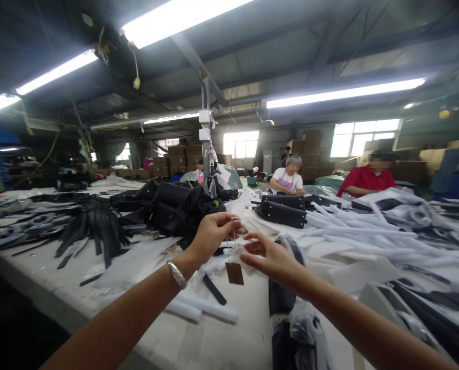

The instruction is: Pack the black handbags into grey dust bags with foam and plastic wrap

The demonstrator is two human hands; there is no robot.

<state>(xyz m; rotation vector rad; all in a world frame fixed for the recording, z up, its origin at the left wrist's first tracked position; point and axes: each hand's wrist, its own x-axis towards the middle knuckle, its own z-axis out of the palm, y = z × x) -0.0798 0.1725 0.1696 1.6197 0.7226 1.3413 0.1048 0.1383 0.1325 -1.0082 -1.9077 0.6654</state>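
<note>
My left hand (pixel 216 234), with a silver bracelet at its wrist, pinches the top of a thin looped string. From that string a brown rectangular hang tag (pixel 235 273) dangles above the table. Just right of the string is my right hand (pixel 266 254), its fingers curved and apart. Something clear, like thin plastic, shows near its fingertips, but I cannot tell whether it touches them. Below that hand a black bag (pixel 281 293), partly wrapped in clear plastic, lies on the table (pixel 237 341). White foam-like tubes (pixel 206 307) and a black strip (pixel 214 290) lie under the tag.
Black bags (pixel 175 205) are heaped at the back left, beside bundled black straps (pixel 94 228). More black bags (pixel 281 209) and many white tubes (pixel 352 221) cover the right. Two people (pixel 287 177) (pixel 368 177) sit across the table. A post (pixel 205 133) rises behind.
</note>
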